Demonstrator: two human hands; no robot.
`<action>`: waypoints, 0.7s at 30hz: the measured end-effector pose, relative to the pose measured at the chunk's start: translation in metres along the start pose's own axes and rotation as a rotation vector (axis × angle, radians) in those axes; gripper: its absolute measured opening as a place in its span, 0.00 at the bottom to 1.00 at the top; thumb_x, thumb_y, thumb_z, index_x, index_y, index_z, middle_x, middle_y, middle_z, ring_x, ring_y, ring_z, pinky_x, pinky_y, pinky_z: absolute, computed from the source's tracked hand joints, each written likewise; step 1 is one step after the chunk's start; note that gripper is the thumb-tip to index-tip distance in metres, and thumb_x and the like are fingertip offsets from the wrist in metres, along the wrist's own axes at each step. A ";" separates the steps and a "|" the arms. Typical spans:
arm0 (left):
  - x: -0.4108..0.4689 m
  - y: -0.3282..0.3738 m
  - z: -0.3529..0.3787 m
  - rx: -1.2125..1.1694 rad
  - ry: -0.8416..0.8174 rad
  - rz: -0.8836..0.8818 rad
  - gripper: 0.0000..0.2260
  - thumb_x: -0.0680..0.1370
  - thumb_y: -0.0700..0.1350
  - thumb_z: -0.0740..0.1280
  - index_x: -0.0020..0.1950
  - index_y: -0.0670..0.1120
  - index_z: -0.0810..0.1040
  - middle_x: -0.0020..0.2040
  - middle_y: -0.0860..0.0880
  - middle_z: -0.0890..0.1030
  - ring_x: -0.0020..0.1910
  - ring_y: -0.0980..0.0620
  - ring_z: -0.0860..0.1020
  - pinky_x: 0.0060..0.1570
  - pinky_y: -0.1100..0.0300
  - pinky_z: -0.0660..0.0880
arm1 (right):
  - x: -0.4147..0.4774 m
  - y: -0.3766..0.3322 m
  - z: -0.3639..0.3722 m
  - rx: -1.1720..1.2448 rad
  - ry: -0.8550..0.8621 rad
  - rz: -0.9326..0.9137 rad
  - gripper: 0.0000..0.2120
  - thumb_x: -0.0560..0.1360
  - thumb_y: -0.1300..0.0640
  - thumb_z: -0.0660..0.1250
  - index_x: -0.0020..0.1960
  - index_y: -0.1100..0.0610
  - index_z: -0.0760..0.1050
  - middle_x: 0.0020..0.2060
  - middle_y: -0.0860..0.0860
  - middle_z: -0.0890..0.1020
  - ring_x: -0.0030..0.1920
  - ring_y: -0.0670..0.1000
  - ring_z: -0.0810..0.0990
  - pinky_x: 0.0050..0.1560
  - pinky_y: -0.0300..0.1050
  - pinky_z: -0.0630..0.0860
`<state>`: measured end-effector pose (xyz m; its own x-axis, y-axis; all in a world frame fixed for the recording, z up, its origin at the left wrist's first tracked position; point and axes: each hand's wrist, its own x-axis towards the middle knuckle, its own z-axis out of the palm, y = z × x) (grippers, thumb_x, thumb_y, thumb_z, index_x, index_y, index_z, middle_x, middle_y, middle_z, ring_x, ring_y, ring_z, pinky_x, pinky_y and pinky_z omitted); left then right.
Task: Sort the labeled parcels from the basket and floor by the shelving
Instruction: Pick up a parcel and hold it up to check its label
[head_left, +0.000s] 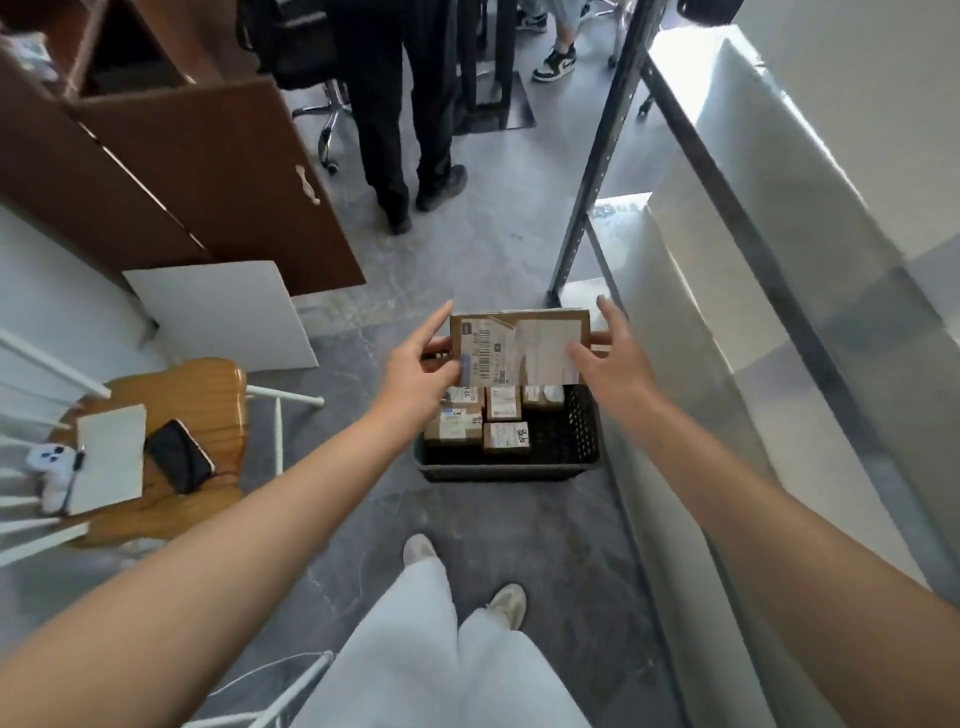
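Note:
I hold a flat brown cardboard parcel (519, 345) with white shipping labels above the basket, face up toward me. My left hand (421, 364) grips its left edge, thumb on the label and fingers underneath. My right hand (608, 358) holds its right edge, thumb on top of the label, fingers behind. Below it on the floor stands a dark plastic basket (566, 462) with several small labeled cardboard parcels (504, 434) packed in its left half.
Metal shelving (587, 171) with white panels runs along the right. A wooden chair (182, 395) at left carries a phone, a notebook and a white controller. A white board leans on a brown cabinet (218, 171). A person in black (405, 130) stands ahead.

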<state>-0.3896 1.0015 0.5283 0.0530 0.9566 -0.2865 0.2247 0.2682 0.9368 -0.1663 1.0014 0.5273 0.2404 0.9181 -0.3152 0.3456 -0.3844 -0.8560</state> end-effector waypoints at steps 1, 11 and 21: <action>0.008 -0.008 -0.002 0.010 0.005 -0.017 0.29 0.78 0.33 0.66 0.76 0.54 0.66 0.54 0.54 0.78 0.48 0.66 0.80 0.42 0.73 0.76 | 0.009 0.004 0.007 -0.008 -0.015 0.003 0.30 0.80 0.57 0.66 0.77 0.44 0.58 0.47 0.41 0.76 0.46 0.41 0.77 0.31 0.29 0.74; 0.110 -0.100 -0.021 0.081 -0.019 -0.147 0.28 0.78 0.30 0.63 0.74 0.52 0.69 0.57 0.52 0.78 0.53 0.61 0.78 0.48 0.75 0.74 | 0.086 0.066 0.096 -0.065 -0.089 0.131 0.24 0.80 0.58 0.65 0.72 0.40 0.66 0.58 0.51 0.76 0.54 0.46 0.78 0.49 0.44 0.82; 0.216 -0.277 0.013 0.130 -0.034 -0.217 0.29 0.75 0.26 0.63 0.68 0.54 0.73 0.54 0.53 0.78 0.55 0.57 0.79 0.56 0.69 0.74 | 0.191 0.225 0.196 -0.030 -0.103 0.293 0.24 0.80 0.60 0.64 0.70 0.39 0.67 0.61 0.51 0.74 0.56 0.47 0.78 0.57 0.50 0.80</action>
<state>-0.4278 1.1322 0.2043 0.0221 0.8734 -0.4865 0.3573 0.4476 0.8198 -0.2204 1.1096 0.1941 0.2414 0.7719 -0.5882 0.3022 -0.6357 -0.7103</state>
